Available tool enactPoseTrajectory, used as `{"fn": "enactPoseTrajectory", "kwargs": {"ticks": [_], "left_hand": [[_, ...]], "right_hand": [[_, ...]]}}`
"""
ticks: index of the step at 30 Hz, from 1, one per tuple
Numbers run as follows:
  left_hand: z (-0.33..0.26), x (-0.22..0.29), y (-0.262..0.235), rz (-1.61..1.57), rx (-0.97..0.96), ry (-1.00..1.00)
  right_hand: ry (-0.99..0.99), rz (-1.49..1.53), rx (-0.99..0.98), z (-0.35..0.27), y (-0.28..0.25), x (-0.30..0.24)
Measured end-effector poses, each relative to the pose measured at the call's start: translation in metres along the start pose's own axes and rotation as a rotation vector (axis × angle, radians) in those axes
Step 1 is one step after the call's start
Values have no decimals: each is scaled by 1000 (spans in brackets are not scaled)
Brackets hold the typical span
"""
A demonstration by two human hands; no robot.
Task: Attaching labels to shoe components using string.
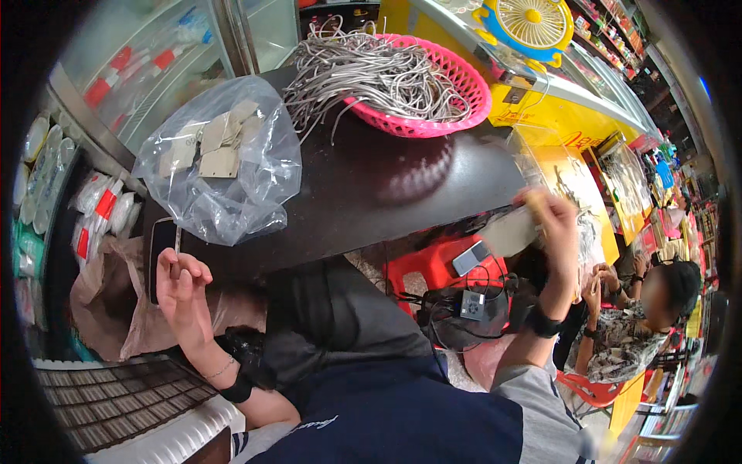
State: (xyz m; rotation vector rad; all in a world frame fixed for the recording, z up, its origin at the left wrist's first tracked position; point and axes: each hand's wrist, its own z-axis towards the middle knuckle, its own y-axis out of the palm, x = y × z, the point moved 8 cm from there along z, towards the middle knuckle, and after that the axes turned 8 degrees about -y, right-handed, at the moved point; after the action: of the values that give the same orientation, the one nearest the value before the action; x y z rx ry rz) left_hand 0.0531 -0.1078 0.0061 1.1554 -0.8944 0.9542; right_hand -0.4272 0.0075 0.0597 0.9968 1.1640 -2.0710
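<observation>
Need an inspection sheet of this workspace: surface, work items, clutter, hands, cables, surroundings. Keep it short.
Surface: dark glossy table.
Work items: thin grey cords heaped in and over a pink perforated plastic basket; flat grey-beige cards in a clear plastic bag.
Clutter: dark-screened phone by the table's left end.
Hands: left hand half curled, nothing seen in it; right hand at a flat grey-beige piece, grip blurred.
Cables: black cables at a red plastic stool.
Surroundings: yellow-and-blue round fan; another person at right.

right hand [555, 224]: blurred | phone [161, 238]: partly behind left hand [185, 292]
</observation>
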Motion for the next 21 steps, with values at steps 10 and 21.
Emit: {"fn": "enactPoseTrajectory", "kwargs": {"ticks": [10,21], "left_hand": [[6,-6,2,-7,28,-97],[9,-9,-2,83,98,-128]], "right_hand": [[-167,-828,818,25,-234,164],[-96,-416,216,99,-97,128]]}}
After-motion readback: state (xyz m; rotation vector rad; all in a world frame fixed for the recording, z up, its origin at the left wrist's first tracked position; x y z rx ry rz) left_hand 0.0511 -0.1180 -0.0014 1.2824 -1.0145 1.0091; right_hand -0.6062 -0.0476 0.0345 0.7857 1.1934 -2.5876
